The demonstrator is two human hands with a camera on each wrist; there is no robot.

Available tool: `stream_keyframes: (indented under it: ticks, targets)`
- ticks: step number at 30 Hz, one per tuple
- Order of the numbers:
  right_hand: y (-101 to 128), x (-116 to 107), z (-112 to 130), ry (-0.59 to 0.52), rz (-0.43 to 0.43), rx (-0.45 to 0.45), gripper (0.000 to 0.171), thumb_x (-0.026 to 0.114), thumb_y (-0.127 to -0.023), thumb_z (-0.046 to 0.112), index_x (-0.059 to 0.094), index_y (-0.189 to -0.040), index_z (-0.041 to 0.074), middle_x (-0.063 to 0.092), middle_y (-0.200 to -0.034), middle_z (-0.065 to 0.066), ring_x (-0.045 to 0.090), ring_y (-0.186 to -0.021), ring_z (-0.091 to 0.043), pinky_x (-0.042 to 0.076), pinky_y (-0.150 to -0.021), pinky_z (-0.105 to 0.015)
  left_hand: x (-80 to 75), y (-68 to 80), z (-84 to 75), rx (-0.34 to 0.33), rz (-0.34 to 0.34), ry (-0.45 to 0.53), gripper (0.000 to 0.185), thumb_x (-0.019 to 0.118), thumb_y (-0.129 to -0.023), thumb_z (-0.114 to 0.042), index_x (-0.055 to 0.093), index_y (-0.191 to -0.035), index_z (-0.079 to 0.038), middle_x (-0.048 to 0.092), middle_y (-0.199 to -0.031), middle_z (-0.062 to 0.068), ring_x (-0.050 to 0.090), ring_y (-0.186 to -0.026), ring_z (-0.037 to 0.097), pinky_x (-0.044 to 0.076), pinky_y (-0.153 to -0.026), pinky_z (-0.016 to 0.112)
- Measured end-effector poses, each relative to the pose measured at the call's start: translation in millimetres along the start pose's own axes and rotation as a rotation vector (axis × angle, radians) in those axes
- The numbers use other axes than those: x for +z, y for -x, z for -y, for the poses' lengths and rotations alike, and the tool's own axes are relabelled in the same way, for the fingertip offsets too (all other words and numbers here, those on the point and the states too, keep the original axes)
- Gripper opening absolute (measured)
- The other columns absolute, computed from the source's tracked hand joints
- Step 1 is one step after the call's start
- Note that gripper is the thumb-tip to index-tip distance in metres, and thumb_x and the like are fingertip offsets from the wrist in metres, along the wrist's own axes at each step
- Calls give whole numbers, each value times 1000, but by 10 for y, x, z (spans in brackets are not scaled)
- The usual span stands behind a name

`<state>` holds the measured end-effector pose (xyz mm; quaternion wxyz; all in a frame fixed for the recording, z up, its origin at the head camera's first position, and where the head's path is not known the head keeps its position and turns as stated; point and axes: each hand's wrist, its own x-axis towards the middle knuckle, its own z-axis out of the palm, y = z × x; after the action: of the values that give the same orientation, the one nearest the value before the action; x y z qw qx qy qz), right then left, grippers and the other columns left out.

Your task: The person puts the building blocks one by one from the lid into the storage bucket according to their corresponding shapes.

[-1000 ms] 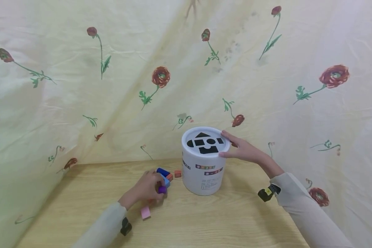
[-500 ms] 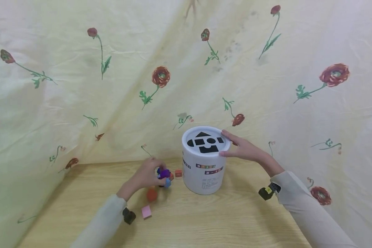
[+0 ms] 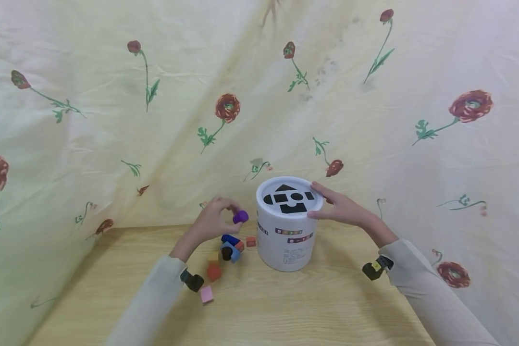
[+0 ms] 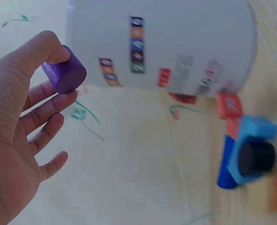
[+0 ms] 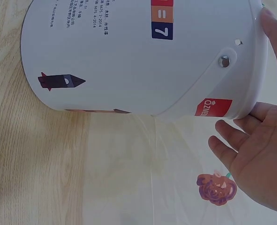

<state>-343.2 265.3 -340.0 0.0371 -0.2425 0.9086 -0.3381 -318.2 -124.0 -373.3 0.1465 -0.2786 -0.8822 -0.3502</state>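
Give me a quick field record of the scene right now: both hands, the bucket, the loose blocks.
left hand: pinches a purple cylinder, raised beside the bucket
right hand: open, fingers straight against the bucket's upper rim
bucket: white, upright on the table; lid has black shape holes
blocks on table: pile left of the bucket (blue, light blue, black, orange); red block and pink block nearer the camera
backdrop: flowered cloth
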Motion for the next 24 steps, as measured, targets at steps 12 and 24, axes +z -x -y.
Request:
stream_keyframes:
  ticks: [12,24]
  targets:
    - [7,-5,5,-8,0,3,99,74,-90,46,16,-164,13,19,-170,-16,21,-153,-47,26,-118,-66,10,-418,-469,4,-98,81,31,84,-81,-21,70,-107,-14,67,-102,1,54,-109,21,48,-94,44]
    - [1,6,-13,-31,6,2,99,73,-92,45,14,-164,13,15,-171,-16,20,-154,-47,26,-118,-66,280,-858,-788,53,-141,107,31,82,-83,-25,69,-109,-13,70,-105,2,56,-108,20,49,-95,43]
